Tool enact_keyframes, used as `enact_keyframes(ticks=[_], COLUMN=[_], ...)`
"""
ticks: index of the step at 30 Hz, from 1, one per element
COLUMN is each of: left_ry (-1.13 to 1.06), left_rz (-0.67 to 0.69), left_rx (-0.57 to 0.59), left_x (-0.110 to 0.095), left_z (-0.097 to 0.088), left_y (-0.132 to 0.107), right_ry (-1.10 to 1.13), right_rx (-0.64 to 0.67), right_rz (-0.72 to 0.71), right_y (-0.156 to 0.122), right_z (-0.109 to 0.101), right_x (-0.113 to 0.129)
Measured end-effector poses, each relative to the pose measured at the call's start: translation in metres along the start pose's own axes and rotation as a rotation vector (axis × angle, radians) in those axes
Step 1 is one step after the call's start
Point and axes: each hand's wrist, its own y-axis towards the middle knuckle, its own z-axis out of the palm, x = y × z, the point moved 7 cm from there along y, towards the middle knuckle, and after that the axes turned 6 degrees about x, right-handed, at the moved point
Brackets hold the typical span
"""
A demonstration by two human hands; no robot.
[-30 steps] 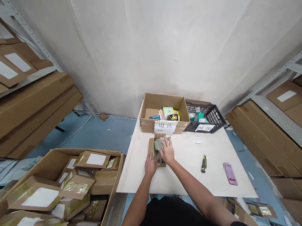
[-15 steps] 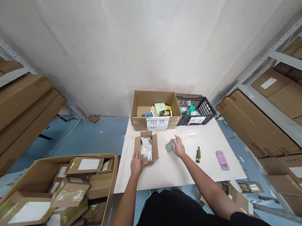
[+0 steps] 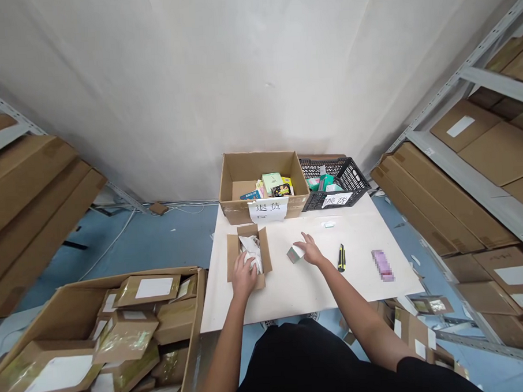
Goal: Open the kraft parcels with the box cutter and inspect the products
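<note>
The right hand (image 3: 311, 250) held a small green-and-white box (image 3: 295, 254) with its thumb and fingers drawn narrow, the box lying just left of the palm, on the side facing the left hand (image 3: 244, 273). The right hand was thus the nearer; the left lay well apart, its fingers over crumpled white paper (image 3: 251, 246) inside an open carton (image 3: 266, 250), whose long axis ran forward from it. At this scale, neither the box's long axis nor whether the left fingers gripped the paper could be told. Right of the right hand lay a utility knife (image 3: 341, 258); beyond both hands stood a large labelled carton (image 3: 236, 210) and, right of that, a black crate (image 3: 354, 196).
</note>
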Motion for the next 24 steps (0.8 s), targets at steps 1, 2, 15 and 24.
enact_keyframes(ticks=[1, 2, 15, 24], left_ry=[-0.025, -0.046, -0.210, -0.396], left_rz=[0.033, 0.072, 0.227, -0.107], left_rx=[0.019, 0.053, 0.497, 0.287], left_x=[-0.015, -0.030, -0.166, -0.125], left_z=[0.005, 0.012, 0.118, 0.118], left_y=[0.006, 0.012, 0.096, 0.129], right_ry=[0.018, 0.054, 0.635, 0.581], right_rx=[-0.014, -0.042, -0.236, -0.294], right_rz=[-0.050, -0.072, 0.203, 0.271], right_y=[0.001, 0.002, -0.016, -0.022], right_z=[-0.004, -0.007, 0.034, 0.029], right_x=[0.000, -0.003, -0.040, -0.029])
